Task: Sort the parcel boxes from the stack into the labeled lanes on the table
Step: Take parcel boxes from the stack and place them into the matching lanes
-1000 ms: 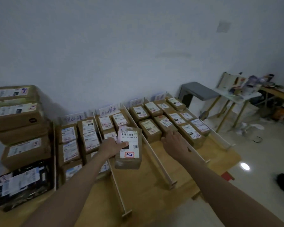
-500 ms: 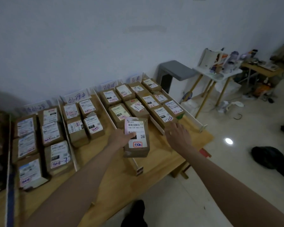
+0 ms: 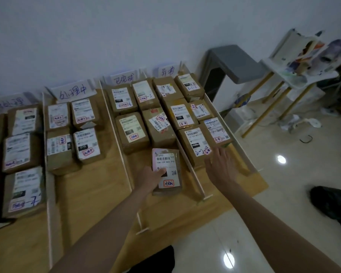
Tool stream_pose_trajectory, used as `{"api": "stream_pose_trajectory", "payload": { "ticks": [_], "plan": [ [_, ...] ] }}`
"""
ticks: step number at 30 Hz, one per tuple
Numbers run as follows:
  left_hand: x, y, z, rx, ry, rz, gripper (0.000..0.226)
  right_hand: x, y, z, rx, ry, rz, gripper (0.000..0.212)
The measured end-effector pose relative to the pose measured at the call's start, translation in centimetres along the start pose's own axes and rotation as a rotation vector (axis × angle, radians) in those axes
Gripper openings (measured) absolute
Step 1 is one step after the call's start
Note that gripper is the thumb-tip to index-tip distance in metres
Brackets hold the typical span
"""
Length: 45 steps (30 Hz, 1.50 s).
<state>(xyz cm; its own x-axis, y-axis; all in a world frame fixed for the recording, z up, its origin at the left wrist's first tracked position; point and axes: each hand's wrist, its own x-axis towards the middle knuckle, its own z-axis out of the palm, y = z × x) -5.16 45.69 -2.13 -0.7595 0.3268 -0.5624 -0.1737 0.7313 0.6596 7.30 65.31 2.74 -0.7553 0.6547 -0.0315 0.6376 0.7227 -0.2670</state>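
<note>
My left hand grips a small brown parcel box with a white label and a red-marked sticker, thumb across its label. The box sits low in the third lane, just in front of two rows of parcels under the third lane's handwritten sign. My right hand hovers with fingers spread over the front of the rightmost lane, close to its nearest parcel, holding nothing. White dividers separate the lanes on the wooden table.
Other lanes to the left hold several labelled parcels, each lane with a paper sign at the wall. A grey stool and a cluttered small white table stand to the right. A dark object lies on the tiled floor.
The view swung right, so the stack at the left left the frame. My left hand carried the box across a divider into the third lane and lowered it. My right hand stayed spread near the rightmost lane.
</note>
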Motion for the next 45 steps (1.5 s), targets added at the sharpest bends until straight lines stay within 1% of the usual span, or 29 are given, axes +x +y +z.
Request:
{"api": "stream_pose_trajectory", "payload": {
  "ticks": [4, 9, 13, 17, 20, 22, 24, 26, 29, 31, 33, 37, 40, 43, 45],
  "plan": [
    [2.4, 0.3, 1.9, 0.014, 0.019, -0.056, 0.039, 2.5, 1.0, 1.2, 0.012, -0.015, -0.050, 0.039],
    [4.3, 0.9, 3.5, 0.021, 0.012, -0.134, 0.040, 4.7, 2.0, 1.8, -0.017, -0.060, -0.082, 0.039],
    [5.0, 1.6, 4.4, 0.066, 0.025, -0.147, 0.044, 5.6, 2.7, 1.7, -0.024, -0.080, -0.121, 0.041],
    [5.3, 2.4, 4.9, 0.085, 0.040, -0.174, 0.044, 6.5, 3.2, 1.7, -0.044, -0.089, -0.181, 0.040],
    [5.0, 2.7, 5.2, 0.092, 0.071, -0.206, 0.043, 7.0, 3.4, 1.6, -0.057, -0.113, -0.207, 0.043],
    [4.4, 3.0, 4.6, 0.097, 0.127, -0.201, 0.048, 7.4, 3.3, 1.4, -0.058, -0.121, -0.232, 0.045],
    [3.8, 3.7, 3.3, 0.165, 0.207, -0.140, 0.054, 8.0, 3.0, 1.1, -0.051, -0.116, -0.270, 0.047],
    [3.0, 4.6, 1.5, 0.300, 0.292, -0.033, 0.051, 8.7, 2.7, 0.4, -0.050, -0.112, -0.306, 0.047],
    [1.2, 6.1, -1.3, 0.536, 0.470, 0.105, 0.047, 9.5, 1.7, -1.4, -0.019, -0.077, -0.370, 0.048],
    [-0.4, 6.9, -2.6, 0.637, 0.565, 0.153, 0.045, 9.6, 0.9, -2.5, 0.028, -0.068, -0.410, 0.050],
    [-2.5, 6.9, -3.2, 0.679, 0.644, 0.181, 0.044, 9.2, 0.3, -3.3, 0.039, -0.059, -0.462, 0.050],
    [-6.8, 4.6, -2.8, 0.745, 0.749, 0.153, 0.051, 7.5, -0.8, -3.9, 0.015, -0.015, -0.577, 0.047],
    [-9.8, 2.0, -2.9, 0.758, 0.780, 0.078, 0.060, 5.7, -2.2, -3.4, 0.041, -0.045, -0.684, 0.045],
    [-12.3, -0.5, -3.6, 0.759, 0.821, 0.007, 0.053, 3.8, -4.3, -2.6, 0.066, -0.069, -0.771, 0.044],
    [-14.0, -2.1, -4.3, 0.736, 0.850, -0.044, 0.052, 2.0, -6.2, -2.4, 0.081, -0.078, -0.827, 0.042]
  ]
}}
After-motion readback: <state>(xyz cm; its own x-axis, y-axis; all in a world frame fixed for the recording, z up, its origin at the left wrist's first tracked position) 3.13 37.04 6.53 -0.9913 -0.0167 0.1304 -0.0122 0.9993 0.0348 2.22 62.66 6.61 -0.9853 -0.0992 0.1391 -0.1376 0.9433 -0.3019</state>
